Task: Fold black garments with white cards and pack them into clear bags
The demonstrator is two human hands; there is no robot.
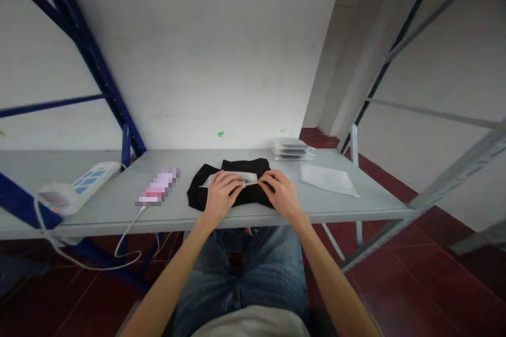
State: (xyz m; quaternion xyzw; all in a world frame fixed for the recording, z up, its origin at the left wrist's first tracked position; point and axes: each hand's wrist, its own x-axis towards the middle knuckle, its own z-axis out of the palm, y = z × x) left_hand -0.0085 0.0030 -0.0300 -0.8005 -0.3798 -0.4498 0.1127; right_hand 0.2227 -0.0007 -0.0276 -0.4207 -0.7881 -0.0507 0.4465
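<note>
On the shelf, a white packet is held over black cloth, its right end pinched by the right hand; the left hand is curled over it, its grip hidden. Should the ends be pulled unevenly, the packet could be creased or torn

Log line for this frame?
left hand: on flat white packet | right hand: at packet's right end | around packet: rumpled black fabric
</note>
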